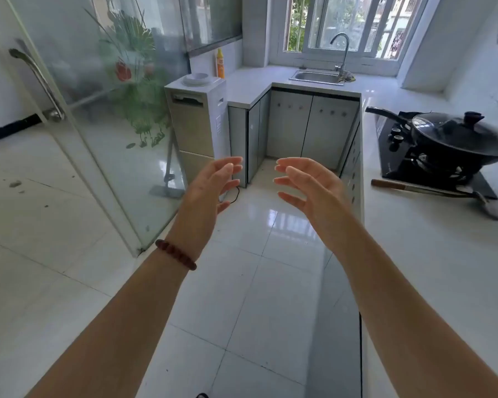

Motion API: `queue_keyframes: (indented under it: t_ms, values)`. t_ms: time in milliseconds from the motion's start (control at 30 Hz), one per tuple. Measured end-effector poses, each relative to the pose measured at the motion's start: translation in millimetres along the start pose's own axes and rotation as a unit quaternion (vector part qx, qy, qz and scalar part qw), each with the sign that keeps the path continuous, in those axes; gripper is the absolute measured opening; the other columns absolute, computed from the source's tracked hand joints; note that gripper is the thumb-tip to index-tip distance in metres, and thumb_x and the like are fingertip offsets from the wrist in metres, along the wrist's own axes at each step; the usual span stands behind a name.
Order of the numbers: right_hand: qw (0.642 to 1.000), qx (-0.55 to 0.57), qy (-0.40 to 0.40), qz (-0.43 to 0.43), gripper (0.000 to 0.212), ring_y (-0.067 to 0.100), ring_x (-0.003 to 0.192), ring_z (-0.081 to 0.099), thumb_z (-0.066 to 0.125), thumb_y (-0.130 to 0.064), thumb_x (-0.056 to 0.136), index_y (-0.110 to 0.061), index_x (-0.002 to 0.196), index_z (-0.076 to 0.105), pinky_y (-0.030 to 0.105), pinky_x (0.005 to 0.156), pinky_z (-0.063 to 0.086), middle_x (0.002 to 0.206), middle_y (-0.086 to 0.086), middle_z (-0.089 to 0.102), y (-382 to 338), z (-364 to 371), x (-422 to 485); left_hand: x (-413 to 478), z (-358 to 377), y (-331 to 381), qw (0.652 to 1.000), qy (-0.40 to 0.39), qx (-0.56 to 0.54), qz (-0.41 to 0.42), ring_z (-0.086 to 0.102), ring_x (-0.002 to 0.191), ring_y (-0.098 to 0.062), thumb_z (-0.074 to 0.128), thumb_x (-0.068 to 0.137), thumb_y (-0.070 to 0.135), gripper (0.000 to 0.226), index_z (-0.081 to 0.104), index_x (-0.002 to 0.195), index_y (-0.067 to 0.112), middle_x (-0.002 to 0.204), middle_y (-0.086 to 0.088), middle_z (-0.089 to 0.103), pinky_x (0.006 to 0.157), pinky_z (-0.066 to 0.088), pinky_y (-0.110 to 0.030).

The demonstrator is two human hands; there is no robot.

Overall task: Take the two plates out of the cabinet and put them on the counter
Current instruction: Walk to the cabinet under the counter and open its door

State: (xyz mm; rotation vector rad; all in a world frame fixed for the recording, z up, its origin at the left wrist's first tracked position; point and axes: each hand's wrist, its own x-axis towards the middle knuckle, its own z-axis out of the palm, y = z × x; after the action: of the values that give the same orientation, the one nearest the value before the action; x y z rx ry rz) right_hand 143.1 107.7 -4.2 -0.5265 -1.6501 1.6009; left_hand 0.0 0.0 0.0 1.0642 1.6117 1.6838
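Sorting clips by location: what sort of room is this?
A home kitchen, most likely: a steel sink with a curved tap under the window, and a lidded black wok on a black gas hob.

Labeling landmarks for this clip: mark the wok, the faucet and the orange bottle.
wok [469, 139]: head view, on the dark lid, below its knob.
faucet [345, 51]: head view, on the upright neck over the sink.
orange bottle [220, 66]: head view, on the body, by the label.

You have no text you can actually read here; the orange bottle [220, 63] by the wall carries a red label (its print too blurred to make out); the white appliance [197, 122] bears small illegible marks.
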Motion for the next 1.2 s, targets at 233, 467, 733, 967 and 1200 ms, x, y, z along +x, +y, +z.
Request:
queue_keyframes:
  t_ms: [233, 467, 733, 967, 1200]
  values:
    - [1.000, 0.011, -0.017, 0.019, 0.020, 0.013, 0.094, 0.065, 0.060, -0.032, 0.079, -0.025, 0.095, 0.069, 0.034, 0.088, 0.053, 0.095, -0.007, 0.070, 12, 7, -6, -9, -4, -11, 1.000, 0.009, -0.003, -0.028, 0.059, 0.110, -0.008, 0.042, 0.080, 0.052, 0.031, 0.062, 0.101, 0.041, 0.115, 0.014, 0.064, 0.088, 0.044, -0.034]
    - [0.997, 0.026, -0.027, 0.065, 0.023, 0.018, 0.097, 0.066, 0.060, -0.031, 0.080, -0.020, 0.098, 0.067, 0.035, 0.089, 0.053, 0.101, -0.001, 0.069, 46, 31, -2, -7, -19, -40, 0.998, 0.006, -0.009, -0.061, 0.059, 0.111, -0.008, 0.043, 0.080, 0.051, 0.034, 0.062, 0.106, 0.038, 0.118, 0.010, 0.064, 0.090, 0.044, -0.035]
    - [0.995, 0.021, -0.012, 0.092, 0.023, 0.016, 0.095, 0.066, 0.060, -0.031, 0.078, -0.021, 0.097, 0.067, 0.032, 0.087, 0.052, 0.101, 0.000, 0.069, 81, 74, 66, 62, -70, -69, 0.997, -0.004, -0.019, -0.071, 0.059, 0.111, -0.010, 0.042, 0.081, 0.050, 0.036, 0.061, 0.108, 0.034, 0.119, 0.008, 0.063, 0.093, 0.045, -0.037]
    - [0.994, 0.022, 0.011, 0.108, 0.016, 0.016, 0.094, 0.066, 0.059, -0.025, 0.086, -0.019, 0.099, 0.066, 0.036, 0.091, 0.051, 0.102, 0.002, 0.068, 114, 128, 145, 143, -136, -87, 0.996, -0.027, -0.012, -0.080, 0.058, 0.112, -0.012, 0.041, 0.081, 0.048, 0.039, 0.060, 0.110, 0.031, 0.121, 0.006, 0.062, 0.089, 0.043, -0.032]
    - [0.989, 0.035, 0.018, 0.139, 0.025, 0.016, 0.094, 0.067, 0.060, -0.031, 0.079, -0.018, 0.100, 0.068, 0.031, 0.086, 0.052, 0.102, 0.001, 0.069, 142, 170, 205, 201, -190, -108, 0.995, -0.029, -0.012, -0.091, 0.059, 0.110, -0.010, 0.041, 0.082, 0.049, 0.036, 0.061, 0.107, 0.033, 0.118, 0.007, 0.063, 0.090, 0.045, -0.033]
